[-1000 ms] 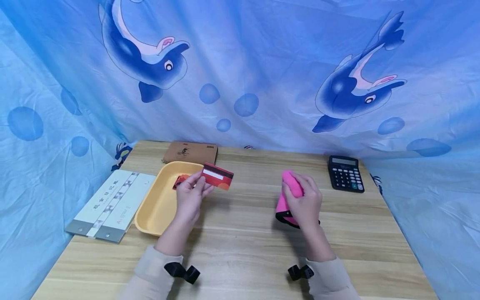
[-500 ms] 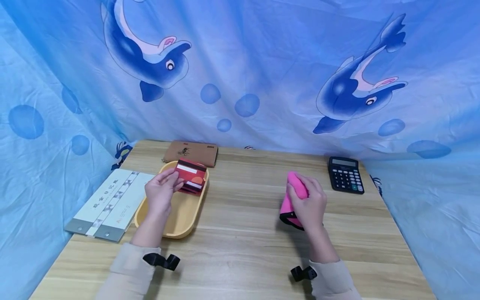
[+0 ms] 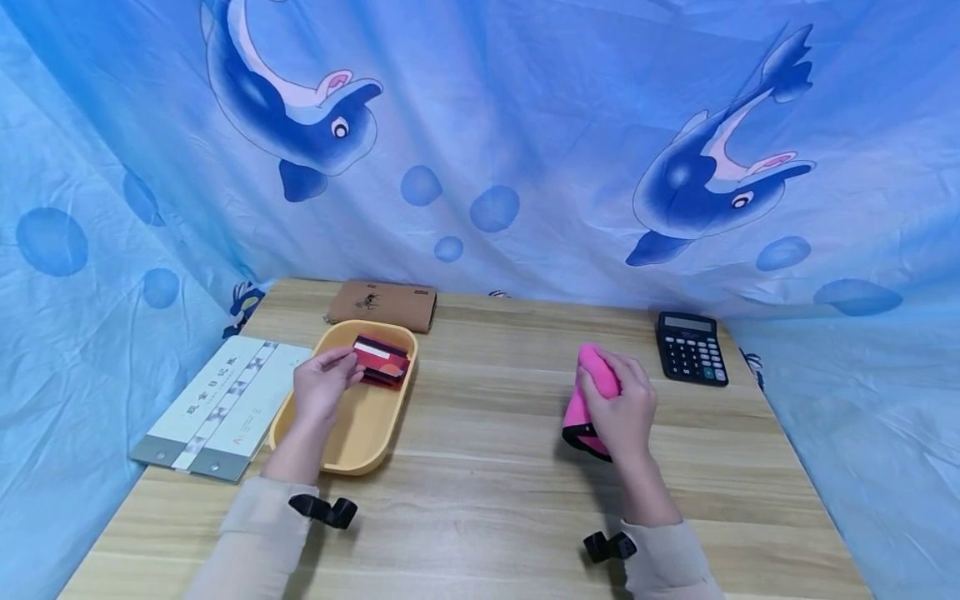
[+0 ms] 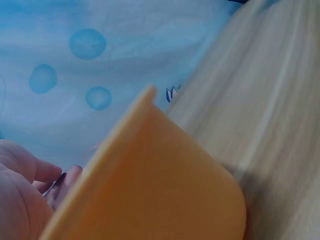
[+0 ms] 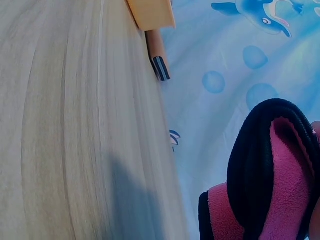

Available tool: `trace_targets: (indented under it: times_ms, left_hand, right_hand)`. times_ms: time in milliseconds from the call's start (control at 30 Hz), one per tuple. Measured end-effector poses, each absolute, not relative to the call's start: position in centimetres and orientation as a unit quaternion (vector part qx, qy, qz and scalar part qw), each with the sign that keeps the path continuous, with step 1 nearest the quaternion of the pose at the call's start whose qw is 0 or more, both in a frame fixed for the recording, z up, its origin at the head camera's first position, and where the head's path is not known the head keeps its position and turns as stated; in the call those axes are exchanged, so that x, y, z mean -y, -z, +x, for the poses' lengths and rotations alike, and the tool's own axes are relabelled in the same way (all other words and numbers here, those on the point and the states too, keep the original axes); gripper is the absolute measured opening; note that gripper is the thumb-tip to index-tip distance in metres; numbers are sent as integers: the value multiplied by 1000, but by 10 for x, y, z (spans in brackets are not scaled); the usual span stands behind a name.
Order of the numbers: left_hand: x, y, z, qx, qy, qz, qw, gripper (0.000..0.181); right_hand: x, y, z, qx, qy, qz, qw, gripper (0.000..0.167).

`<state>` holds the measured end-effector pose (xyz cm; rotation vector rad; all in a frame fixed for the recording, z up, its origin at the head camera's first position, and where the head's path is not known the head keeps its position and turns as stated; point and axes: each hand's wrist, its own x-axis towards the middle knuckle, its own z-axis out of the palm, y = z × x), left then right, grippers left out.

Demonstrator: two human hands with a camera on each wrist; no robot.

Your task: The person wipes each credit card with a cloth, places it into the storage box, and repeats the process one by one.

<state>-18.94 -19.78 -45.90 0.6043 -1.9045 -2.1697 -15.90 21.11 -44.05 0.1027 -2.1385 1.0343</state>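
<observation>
In the head view my left hand (image 3: pixel 324 383) is over the yellow plastic tray (image 3: pixel 352 454), pinching a red bank card (image 3: pixel 378 360) with a dark stripe and a white strip by its left edge. Beneath that card, more red and dark card edges show at the tray's far end; how many is unclear. The left wrist view shows the tray's wall (image 4: pixel 165 185) in front of the fingers (image 4: pixel 47 172), hiding most of the card. My right hand (image 3: pixel 622 408) grips a folded pink cloth (image 3: pixel 581 417) with black edging, held above the table. Its thick fold (image 5: pixel 285 185) is close in the right wrist view.
A brown wallet (image 3: pixel 397 307) lies behind the tray. To the tray's left is a pale cash journal (image 3: pixel 225 404) with a grey band. A black calculator (image 3: pixel 692 348) sits at the back right. The blue dolphin curtain (image 3: pixel 480 150) hangs beyond the wooden table (image 3: pixel 480 517).
My left hand has carried the red card leftward from beyond the tray's right rim, then lowered it into the tray. My right hand has shifted slightly right with the pink cloth.
</observation>
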Motion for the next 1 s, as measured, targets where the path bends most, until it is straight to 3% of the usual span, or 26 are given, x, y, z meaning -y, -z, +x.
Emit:
trace_targets:
  times_ms: [367, 667, 833, 1000]
  left_hand:
    - [199, 466, -192, 848, 509, 141, 42, 41]
    - [200, 462, -193, 831, 539, 140, 5, 59]
    - [198, 461, -191, 814, 568, 119, 22, 56]
    - [191, 454, -187, 792, 603, 64, 68, 53]
  right_hand:
    - [-212, 438, -160, 838, -398, 38, 371, 38]
    - [-214, 441, -162, 839, -394, 41, 372, 39]
    - [-222, 444, -164, 848, -383, 52, 361, 40]
    - [-236, 449, -168, 883, -343, 52, 317, 41]
